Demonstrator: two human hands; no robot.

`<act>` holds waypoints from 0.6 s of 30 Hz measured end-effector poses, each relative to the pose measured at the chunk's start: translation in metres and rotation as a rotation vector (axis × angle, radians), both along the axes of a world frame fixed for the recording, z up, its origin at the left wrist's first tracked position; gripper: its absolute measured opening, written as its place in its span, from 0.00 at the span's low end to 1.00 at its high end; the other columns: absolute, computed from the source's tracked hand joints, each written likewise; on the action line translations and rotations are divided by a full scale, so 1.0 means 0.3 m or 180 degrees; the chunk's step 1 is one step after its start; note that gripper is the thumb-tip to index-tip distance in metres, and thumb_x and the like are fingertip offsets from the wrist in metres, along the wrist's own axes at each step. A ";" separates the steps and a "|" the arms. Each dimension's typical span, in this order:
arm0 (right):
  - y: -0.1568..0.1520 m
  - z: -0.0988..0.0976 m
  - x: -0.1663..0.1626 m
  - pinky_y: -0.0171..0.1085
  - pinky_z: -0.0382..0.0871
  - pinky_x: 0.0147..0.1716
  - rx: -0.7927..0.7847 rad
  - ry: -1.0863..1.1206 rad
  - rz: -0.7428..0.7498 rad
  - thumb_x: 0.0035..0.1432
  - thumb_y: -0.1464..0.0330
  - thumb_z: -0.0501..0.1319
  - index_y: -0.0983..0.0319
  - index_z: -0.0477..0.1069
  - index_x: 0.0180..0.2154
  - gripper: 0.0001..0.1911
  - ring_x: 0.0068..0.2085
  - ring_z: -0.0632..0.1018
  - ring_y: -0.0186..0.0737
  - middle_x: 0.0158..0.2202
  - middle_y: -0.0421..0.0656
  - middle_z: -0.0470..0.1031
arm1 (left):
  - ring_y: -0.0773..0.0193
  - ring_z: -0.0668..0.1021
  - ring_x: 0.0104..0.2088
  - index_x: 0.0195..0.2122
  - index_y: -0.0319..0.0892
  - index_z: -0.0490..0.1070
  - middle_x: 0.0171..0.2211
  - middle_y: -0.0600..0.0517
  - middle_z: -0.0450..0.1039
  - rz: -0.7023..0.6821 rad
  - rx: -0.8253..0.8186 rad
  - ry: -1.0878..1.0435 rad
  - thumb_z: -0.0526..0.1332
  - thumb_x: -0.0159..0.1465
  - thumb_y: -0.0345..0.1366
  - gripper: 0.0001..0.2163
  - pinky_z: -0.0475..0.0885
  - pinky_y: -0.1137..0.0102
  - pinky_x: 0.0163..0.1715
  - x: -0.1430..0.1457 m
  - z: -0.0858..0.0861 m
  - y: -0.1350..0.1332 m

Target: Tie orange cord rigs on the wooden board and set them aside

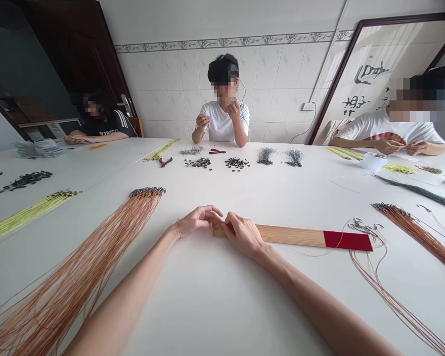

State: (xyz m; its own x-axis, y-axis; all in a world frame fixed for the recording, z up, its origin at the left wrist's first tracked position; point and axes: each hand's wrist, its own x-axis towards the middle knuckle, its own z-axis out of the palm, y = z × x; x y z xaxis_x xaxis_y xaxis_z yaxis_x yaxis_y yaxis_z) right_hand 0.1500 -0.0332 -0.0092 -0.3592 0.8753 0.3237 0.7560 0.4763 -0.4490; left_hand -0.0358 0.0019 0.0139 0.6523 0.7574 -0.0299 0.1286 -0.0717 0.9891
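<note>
Left hand (196, 220) and right hand (243, 235) meet near centre. Fingers are closed, pinching the left end of the flat wooden slat with red tip (292, 236), which lies flat on the white bench (222, 306), likely pinned steady. Orange cord bundle (100, 247) fanned at left, within reach. White-tiled wall (282, 89); three seated people (222, 123) on the far side.

You are looking at a tan wooden strip (292, 236) ending in red, with orange-brown cords (96, 247) showing against a white worktop (207, 296).

Slat (292, 236) right of cord bundle (96, 257)
</note>
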 end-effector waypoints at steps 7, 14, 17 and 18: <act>-0.002 0.014 0.001 0.30 0.48 0.22 -0.0204 0.0065 -0.0011 0.56 0.71 0.48 0.60 0.54 0.26 0.06 0.19 0.56 0.28 0.20 0.33 0.61 | 0.66 0.68 0.28 0.31 0.39 0.66 0.28 0.50 0.72 0.0660 0.0049 -0.0447 0.53 0.46 0.24 0.11 0.62 0.70 0.32 -0.001 -0.027 0.013; -0.002 0.016 0.004 0.30 0.48 0.21 -0.0213 0.0123 -0.0011 0.55 0.72 0.48 0.60 0.55 0.26 0.06 0.19 0.56 0.28 0.20 0.33 0.61 | 0.67 0.67 0.27 0.26 0.39 0.66 0.24 0.53 0.68 0.0733 -0.0021 -0.0464 0.53 0.45 0.24 0.08 0.60 0.72 0.30 0.003 -0.009 -0.001; -0.004 0.017 0.003 0.30 0.47 0.21 -0.0210 0.0120 -0.0013 0.55 0.72 0.48 0.60 0.56 0.26 0.06 0.19 0.56 0.28 0.20 0.34 0.61 | 0.66 0.67 0.27 0.25 0.40 0.65 0.24 0.53 0.67 0.0780 -0.0052 -0.0483 0.54 0.45 0.24 0.07 0.60 0.72 0.29 0.005 -0.009 0.000; -0.005 0.017 0.003 0.30 0.47 0.21 -0.0215 0.0120 -0.0009 0.55 0.72 0.48 0.60 0.56 0.26 0.06 0.19 0.56 0.28 0.20 0.34 0.61 | 0.66 0.67 0.27 0.25 0.40 0.65 0.24 0.53 0.67 0.0813 -0.0061 -0.0501 0.54 0.46 0.25 0.06 0.60 0.72 0.29 0.005 -0.011 0.002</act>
State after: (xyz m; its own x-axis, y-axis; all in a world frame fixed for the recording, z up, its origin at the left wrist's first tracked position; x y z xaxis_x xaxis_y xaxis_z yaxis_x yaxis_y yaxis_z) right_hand 0.1510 -0.0347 -0.0040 -0.3454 0.8966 0.2770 0.7393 0.4418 -0.5082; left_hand -0.0344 0.0024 0.0105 0.4384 0.8978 0.0407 -0.0150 -0.0379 0.9992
